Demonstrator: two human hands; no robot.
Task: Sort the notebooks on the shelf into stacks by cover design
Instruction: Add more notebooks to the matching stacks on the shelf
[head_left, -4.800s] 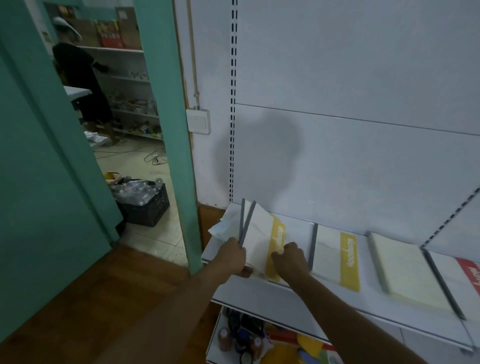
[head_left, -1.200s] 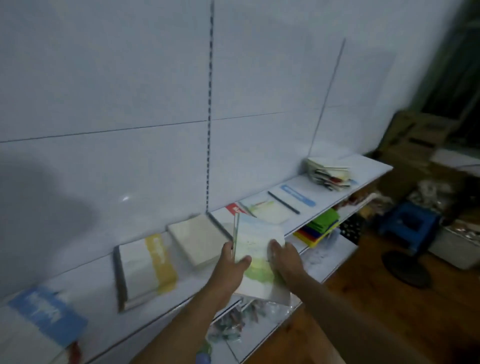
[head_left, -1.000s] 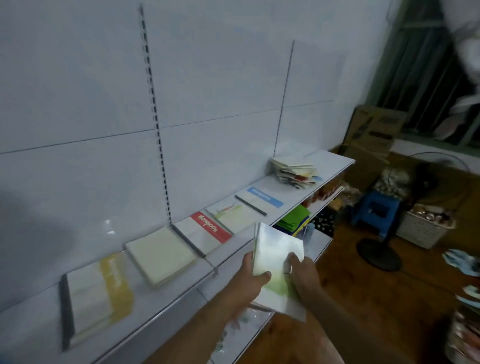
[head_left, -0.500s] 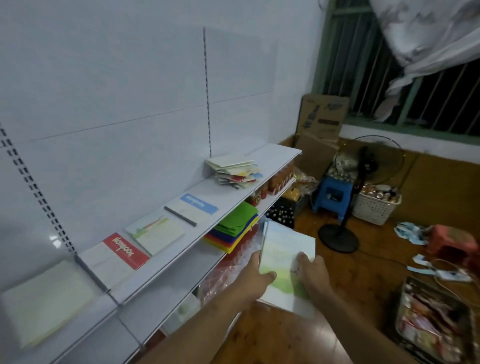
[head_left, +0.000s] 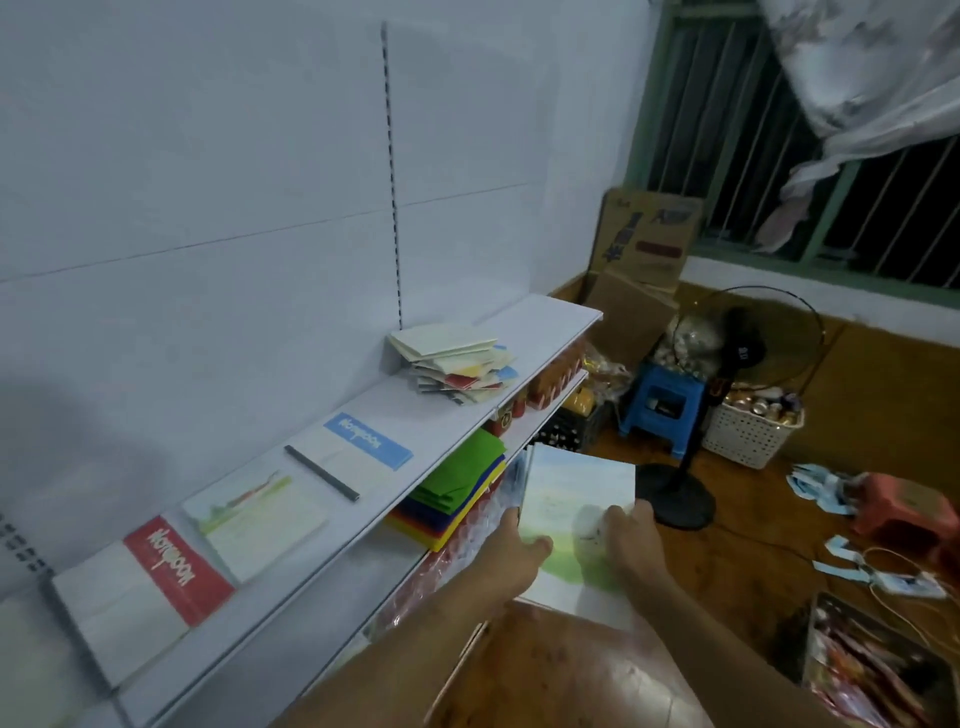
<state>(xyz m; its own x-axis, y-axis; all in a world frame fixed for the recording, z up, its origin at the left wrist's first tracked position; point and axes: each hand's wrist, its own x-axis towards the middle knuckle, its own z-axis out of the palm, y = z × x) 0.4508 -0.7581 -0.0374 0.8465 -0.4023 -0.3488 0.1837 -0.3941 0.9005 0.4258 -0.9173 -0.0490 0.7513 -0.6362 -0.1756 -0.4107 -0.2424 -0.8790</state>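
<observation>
1. You had a notebook (head_left: 576, 519) with a pale sky-and-green cover held in both hands, in the air in front of the shelf (head_left: 426, 441) and below its top board.
2. Left hand (head_left: 511, 558): thumb lay over the cover's lower left, the rest of the fingers were hidden behind it, so it read as a pinch on the left edge. Right hand (head_left: 631, 535): fingers curled over the lower right of the cover, gripping it.
3. Step in hand, as I judged it: carrying a picked notebook to its matching pile.
4. Nearest match looked like the green landscape notebook (head_left: 257, 517) lying flat on the top board, between the red-band notebook (head_left: 150, 587) and the blue-band notebook (head_left: 358, 449).
5. Next move called for lifting yours over the shelf lip and squaring it onto that one, clear of the dark pen or spine strip (head_left: 322, 474) beside it. I couldn't tell which that strip was.
6. The unsorted mixed pile (head_left: 454, 366) sat further along the board, slewed and fanned out. Plenty left to sort.
7. Surface: white metal board, smooth, white panel wall behind.
8. Room: colored folders (head_left: 457, 480) on the lower board, blue stool (head_left: 662, 410), standing fan (head_left: 727, 353), white basket (head_left: 748, 434), cardboard box (head_left: 647, 241), barred window (head_left: 810, 130), wood floor.
</observation>
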